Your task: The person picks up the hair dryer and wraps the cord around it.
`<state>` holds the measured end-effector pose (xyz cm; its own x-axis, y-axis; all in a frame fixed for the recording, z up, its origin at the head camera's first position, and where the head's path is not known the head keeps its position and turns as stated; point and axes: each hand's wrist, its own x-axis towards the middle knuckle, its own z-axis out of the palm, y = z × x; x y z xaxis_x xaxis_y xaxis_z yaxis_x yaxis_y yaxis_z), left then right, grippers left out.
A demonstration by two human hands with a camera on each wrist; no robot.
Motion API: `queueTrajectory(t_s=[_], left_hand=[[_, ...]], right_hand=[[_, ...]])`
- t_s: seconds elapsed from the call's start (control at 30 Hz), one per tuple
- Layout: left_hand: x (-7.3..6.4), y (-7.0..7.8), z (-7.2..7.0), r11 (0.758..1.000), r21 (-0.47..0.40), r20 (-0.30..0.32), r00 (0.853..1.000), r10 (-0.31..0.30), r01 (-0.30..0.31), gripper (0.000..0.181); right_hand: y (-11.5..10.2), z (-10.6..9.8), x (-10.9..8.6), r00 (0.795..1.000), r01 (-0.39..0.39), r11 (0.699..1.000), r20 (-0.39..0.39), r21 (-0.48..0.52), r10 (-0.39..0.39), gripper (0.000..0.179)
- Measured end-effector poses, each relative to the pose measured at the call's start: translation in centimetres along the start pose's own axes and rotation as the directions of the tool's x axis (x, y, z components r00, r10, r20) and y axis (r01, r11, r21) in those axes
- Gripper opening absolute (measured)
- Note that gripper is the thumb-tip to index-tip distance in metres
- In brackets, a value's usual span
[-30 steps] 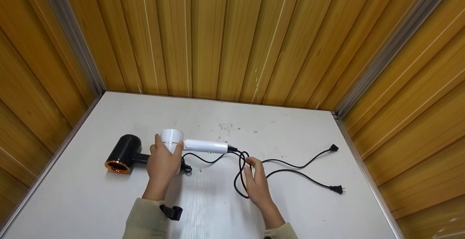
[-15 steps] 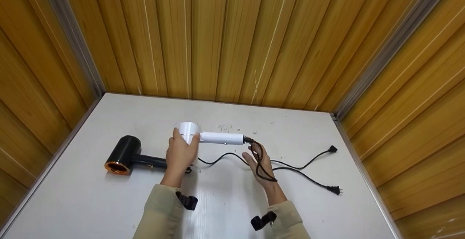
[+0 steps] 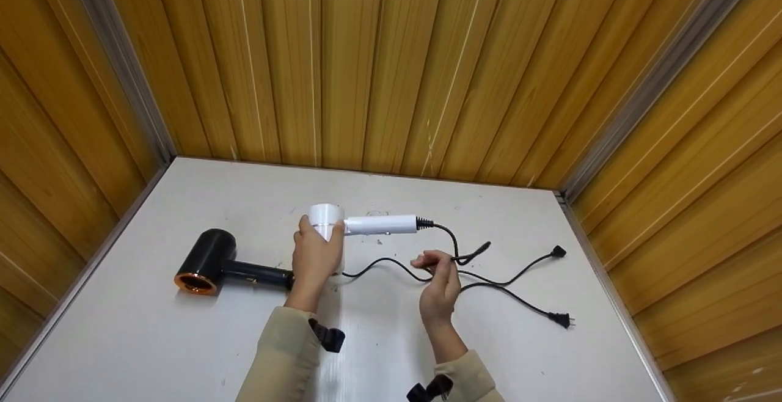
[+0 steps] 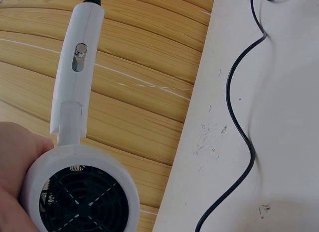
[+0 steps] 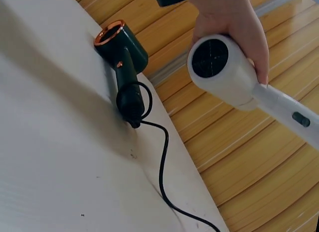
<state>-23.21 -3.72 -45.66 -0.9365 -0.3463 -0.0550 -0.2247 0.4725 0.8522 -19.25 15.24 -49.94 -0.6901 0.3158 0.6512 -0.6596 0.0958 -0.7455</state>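
A white hair dryer [image 3: 380,225] is held above the table, its handle pointing right. My left hand [image 3: 317,255] grips it around the barrel; in the left wrist view the dark round grille [image 4: 84,202] and the slide switch [image 4: 79,57] show. From the handle's end a black power cord [image 3: 453,240] drops to my right hand [image 3: 438,292], whose curled fingers hold it, with a short bend sticking out to the right. My right hand is out of sight in the right wrist view. A black hair dryer [image 3: 208,258] with a copper-coloured rim lies left of my left hand.
A second cord [image 3: 385,259] runs across the white table [image 3: 366,353] from the black dryer's side. Two plugs [image 3: 558,251] [image 3: 561,319] lie at the right. Wood-patterned walls [image 3: 342,66] enclose the table's back and sides.
My left hand has carried the white dryer right and slightly up. The cord loops that hung at my right hand have shifted, and its fingers, spread half a second ago, are now curled at the cord.
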Motion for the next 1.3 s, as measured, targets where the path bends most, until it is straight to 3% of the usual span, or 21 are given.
queueTrajectory(t_s=[0.1, 0.2, 0.33, 0.5, 0.67, 0.9, 1.07, 1.3], left_hand=[[-0.2, 0.5, 0.2, 0.999, -0.033, -0.006, 1.0, -0.004, 0.003, 0.081], [-0.3, 1.1, 0.3, 0.998, -0.07, -0.006, 1.0, 0.006, -0.007, 0.08], [-0.4, 1.8, 0.2, 0.994, -0.112, 0.01, 1.0, 0.022, -0.021, 0.079], [-0.3, 2.3, -0.2, 0.984, -0.18, 0.023, 1.0, 0.015, -0.011, 0.077], [-0.3, 2.5, -0.4, 0.977, -0.213, 0.039, 0.999, 0.019, -0.01, 0.076], [-0.8, 2.5, -0.6, 0.967, -0.253, 0.114, 0.993, 0.002, 0.027, 0.075], [-1.1, 2.2, -0.8, 0.948, -0.311, 0.22, 0.975, 0.008, 0.062, 0.075], [-1.4, 1.1, -1.1, 0.933, -0.35, 0.338, 0.94, 0.044, 0.082, 0.072]], right_hand=[[-0.4, 0.5, -0.5, 0.989, 0.048, 0.997, 0.14, -0.068, -0.038, 0.032], [-0.2, 0.6, -1.1, 0.952, 0.102, 0.982, 0.302, -0.158, -0.05, 0.033], [0.6, 0.5, -1.3, 0.897, 0.114, 0.951, 0.441, -0.288, 0.025, 0.032], [2.1, 0.1, -1.1, 0.823, 0.136, 0.898, 0.552, -0.418, 0.133, 0.031], [3.5, -0.4, -1.2, 0.755, 0.134, 0.846, 0.606, -0.517, 0.25, 0.033], [4.7, -0.8, -0.9, 0.681, 0.151, 0.78, 0.635, -0.608, 0.364, 0.038], [4.9, -0.8, -0.1, 0.627, 0.135, 0.769, 0.655, -0.625, 0.422, 0.043], [5.0, -0.7, 1.5, 0.551, 0.041, 0.77, 0.658, -0.636, 0.514, 0.047]])
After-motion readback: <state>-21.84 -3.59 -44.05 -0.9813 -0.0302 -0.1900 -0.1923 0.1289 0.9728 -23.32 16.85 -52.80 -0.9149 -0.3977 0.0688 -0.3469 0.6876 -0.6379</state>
